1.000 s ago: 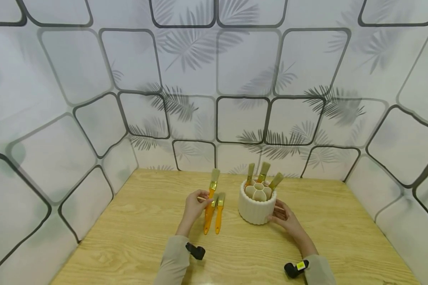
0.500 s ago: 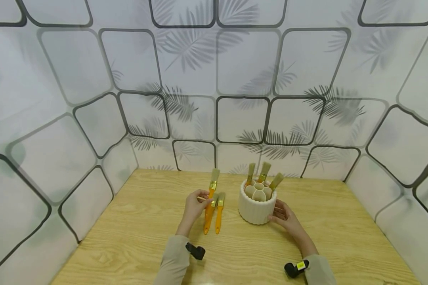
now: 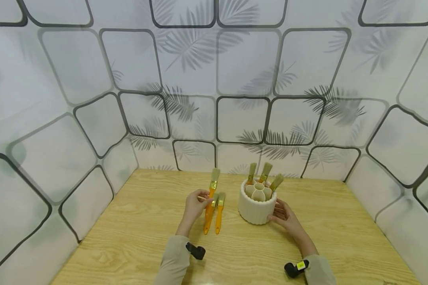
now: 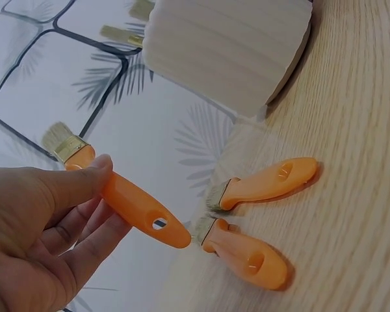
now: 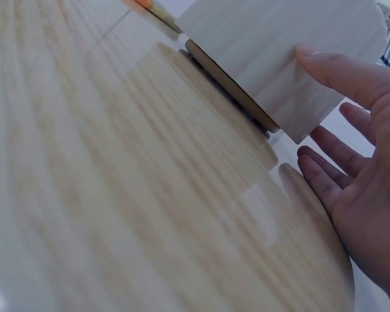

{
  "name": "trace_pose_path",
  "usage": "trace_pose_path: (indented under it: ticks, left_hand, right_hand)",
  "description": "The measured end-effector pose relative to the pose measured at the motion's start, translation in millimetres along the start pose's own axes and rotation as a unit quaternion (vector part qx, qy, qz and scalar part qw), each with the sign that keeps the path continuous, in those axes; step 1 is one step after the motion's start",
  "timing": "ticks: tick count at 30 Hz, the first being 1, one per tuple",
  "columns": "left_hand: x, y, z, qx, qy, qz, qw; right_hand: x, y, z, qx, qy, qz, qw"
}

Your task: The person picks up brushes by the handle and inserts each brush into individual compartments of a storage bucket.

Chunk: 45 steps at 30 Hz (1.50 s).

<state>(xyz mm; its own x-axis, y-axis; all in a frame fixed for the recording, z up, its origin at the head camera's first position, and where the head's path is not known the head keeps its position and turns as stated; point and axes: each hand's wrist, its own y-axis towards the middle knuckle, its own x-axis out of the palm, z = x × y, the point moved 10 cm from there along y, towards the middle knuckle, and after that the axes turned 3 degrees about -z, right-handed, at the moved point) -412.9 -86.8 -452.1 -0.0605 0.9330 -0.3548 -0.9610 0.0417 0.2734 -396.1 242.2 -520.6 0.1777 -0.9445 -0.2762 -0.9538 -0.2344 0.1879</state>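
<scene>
My left hand pinches a paintbrush by its orange handle between thumb and fingers, bristles up. Two more paintbrushes lie on the table just past it: one in plain sight, the other partly behind the held brush in the head view. To the right stands a round white ribbed brush holder with petal-shaped compartments. Several paintbrushes stand in it, bristles up, such as the one at its right side. My right hand grips the holder's right side, thumb on the wall and fingers round behind.
The wood-grain table ends at a patterned wall covering behind and at both sides. A black wrist camera sits on the left sleeve and another on the right.
The brushes at the back of the holder have shifted slightly to the right, as the inside of the holder turns a little. Both hands and the held paintbrush stay nearly where they were.
</scene>
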Motion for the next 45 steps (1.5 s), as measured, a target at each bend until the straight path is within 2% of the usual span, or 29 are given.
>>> trace_pose_path:
  ticks: [17,29,35,45]
  left_hand:
    - [6.3,-2.9,10.0,0.018,-0.004,-0.004,0.9998]
    - [10.8,-0.7,14.5,0.014,-0.017,-0.003,0.9998]
    - [13.5,1.3,20.2,0.017,-0.008,0.002,0.9998]
    - [17.0,3.2,31.5,0.04,-0.01,0.011,0.9991]
  right_hand:
    - [0.7,0,0,0.004,0.006,-0.004,1.0]
    - [0.3,2,3,0.006,-0.004,-0.006,1.0]
    - [0.1,3,4,0.001,-0.004,-0.011,1.0]
    - [-0.2,1,4,0.012,-0.008,-0.005,1.0]
